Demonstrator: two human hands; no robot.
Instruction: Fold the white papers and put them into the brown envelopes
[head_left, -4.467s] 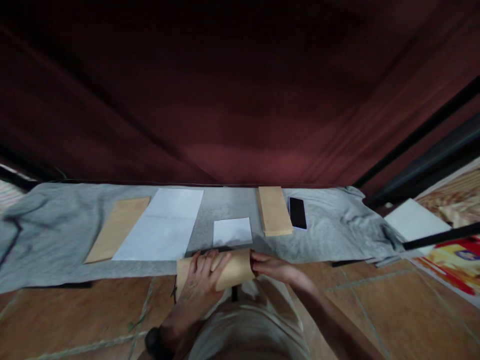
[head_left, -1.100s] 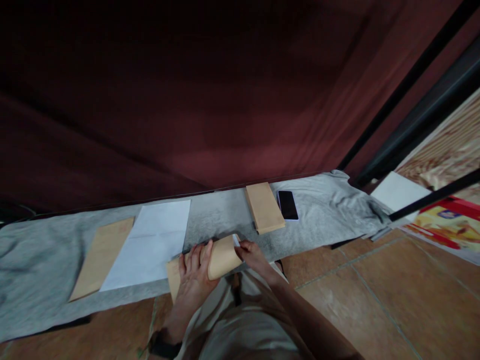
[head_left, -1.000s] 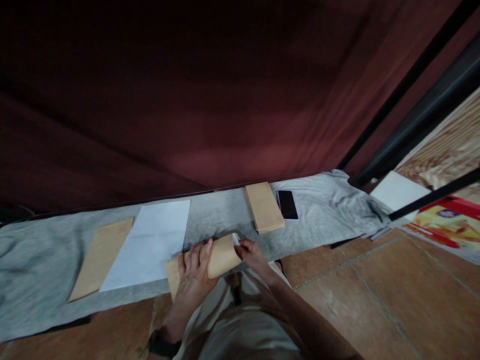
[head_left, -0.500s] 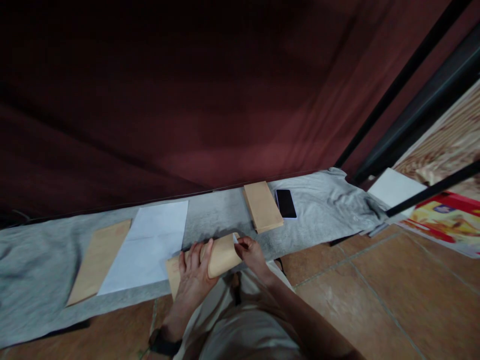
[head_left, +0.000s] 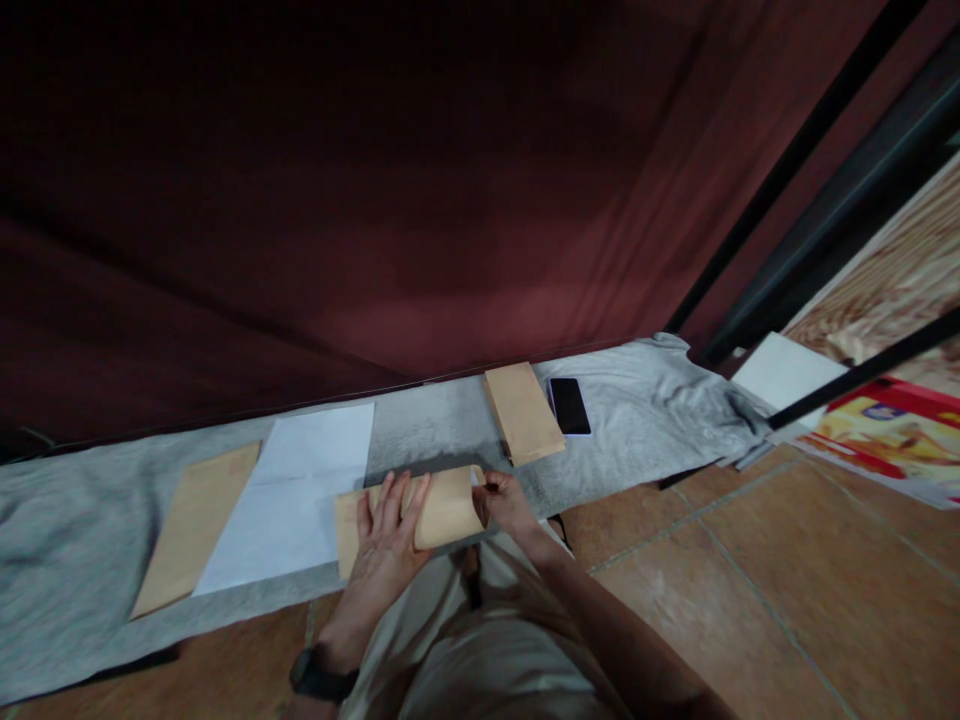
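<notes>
A brown paper envelope (head_left: 450,505) lies across the front edge of the cloth, its right end bowed out. My left hand (head_left: 390,530) holds it from the left, fingers stretched over its top; the thumb is hidden. At the mouth on the right end, my right hand (head_left: 506,500) has its fingers pinched together by a strip of white paper (head_left: 475,478) that shows inside. Most of that paper is hidden by the envelope. Left of my left hand, a creased white sheet (head_left: 292,500) partly overlaps another brown envelope (head_left: 196,520).
Grey cloth (head_left: 435,420) covers a long, narrow surface against a dark red curtain (head_left: 450,220). Further back lie a brown envelope stack (head_left: 525,412) and a phone (head_left: 570,406). Dark metal bars (head_left: 795,180) and a colourful printed box (head_left: 885,430) stand at the right above the tiled floor (head_left: 750,560).
The held envelope has turned slightly, its left end rising a little and lying flatter. My right hand stays at its mouth, shifted slightly to the right. The view has moved a little.
</notes>
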